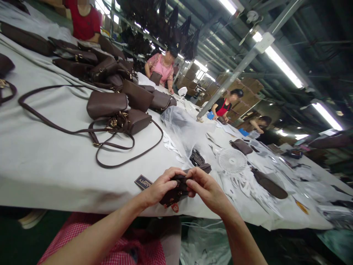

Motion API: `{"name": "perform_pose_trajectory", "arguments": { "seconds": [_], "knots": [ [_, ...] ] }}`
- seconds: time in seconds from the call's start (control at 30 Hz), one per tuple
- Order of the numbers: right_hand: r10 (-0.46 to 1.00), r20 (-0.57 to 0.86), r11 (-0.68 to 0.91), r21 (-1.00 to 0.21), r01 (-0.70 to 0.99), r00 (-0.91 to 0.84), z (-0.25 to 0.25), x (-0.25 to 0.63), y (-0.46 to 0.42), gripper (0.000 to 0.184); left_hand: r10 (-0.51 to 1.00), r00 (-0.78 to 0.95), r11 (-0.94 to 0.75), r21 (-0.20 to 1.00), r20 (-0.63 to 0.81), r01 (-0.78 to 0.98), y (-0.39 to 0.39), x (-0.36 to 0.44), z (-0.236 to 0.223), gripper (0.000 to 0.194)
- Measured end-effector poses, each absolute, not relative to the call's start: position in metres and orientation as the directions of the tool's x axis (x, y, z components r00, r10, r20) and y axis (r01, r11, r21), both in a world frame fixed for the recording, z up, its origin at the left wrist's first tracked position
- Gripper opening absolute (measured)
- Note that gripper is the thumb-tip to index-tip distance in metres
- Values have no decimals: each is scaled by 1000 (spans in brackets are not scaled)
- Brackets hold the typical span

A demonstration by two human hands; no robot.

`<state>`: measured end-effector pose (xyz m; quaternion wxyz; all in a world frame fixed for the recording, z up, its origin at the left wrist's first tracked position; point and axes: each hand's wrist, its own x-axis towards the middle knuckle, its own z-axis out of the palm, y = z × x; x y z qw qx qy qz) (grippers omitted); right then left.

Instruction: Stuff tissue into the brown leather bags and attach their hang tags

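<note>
Both hands meet on a small dark brown handbag (180, 188) at the front edge of the white-covered table (68, 158). My left hand (162, 186) pinches its upper part from the left, thumb on top. From the right, my right hand (203, 187) grips the same part with thumb and fingertips. Gold-coloured fittings and a red tag (174, 208) show at the bag's lower end. Exactly which piece lies between the fingertips is hidden. Beside my left hand lies a dark card (142, 182) with gold lettering.
Finished-looking brown handbags (107, 105) with long straps lie to the left, more heaped behind them. Clear plastic (182, 127) lies ahead. A white fan (232, 161) stands at right, near white strips and another brown bag (270, 184). Several people work along the table's far side.
</note>
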<state>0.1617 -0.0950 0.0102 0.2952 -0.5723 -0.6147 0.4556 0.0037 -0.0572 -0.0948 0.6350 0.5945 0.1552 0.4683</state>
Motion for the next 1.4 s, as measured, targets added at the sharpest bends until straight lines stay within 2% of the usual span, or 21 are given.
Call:
{"name": "perform_pose_trajectory", "arguments": {
  "seconds": [0.13,0.3,0.4,0.5,0.6,0.7,0.9,1.0,1.13,1.2,1.27,1.4],
  "knots": [
    [971,-147,-43,-883,467,-190,7,165,-92,18,847,422,-249,942,325,-227,-58,12,-85,25],
    [954,-136,40,-822,568,-266,8,168,-91,8,927,277,-245,968,252,-59,-57,33,-73,11],
    [960,-147,14,-825,565,-239,11,167,-91,10,920,258,-276,955,295,-108,-59,35,-76,12],
    [967,-166,-52,-874,483,-196,12,165,-91,17,871,326,-286,919,367,-270,-62,23,-88,21],
    [970,-160,-61,-888,456,-183,10,163,-90,20,815,433,-206,891,385,-405,-62,11,-99,37],
    [972,-161,-63,-880,470,-170,9,163,-90,19,772,513,-109,874,375,-474,-59,5,-103,43],
    [963,-166,-52,-887,459,-212,6,165,-89,18,770,492,-173,875,406,-452,-54,7,-100,35],
    [962,-156,-5,-830,558,-223,10,163,-90,11,824,429,-226,909,371,-351,-53,13,-93,26],
    [983,-40,126,-564,816,-180,16,149,-96,9,873,337,-278,927,353,-252,-53,20,-85,20],
    [989,64,145,-458,877,-130,14,141,-101,12,875,317,-292,921,367,-259,-56,20,-86,23],
    [983,162,146,-432,890,-83,8,135,-106,15,891,270,-293,917,365,-270,-62,20,-90,25],
    [937,349,136,-459,878,37,-10,131,-114,15,911,152,-329,898,383,-293,-75,25,-101,23]
  ]
}}
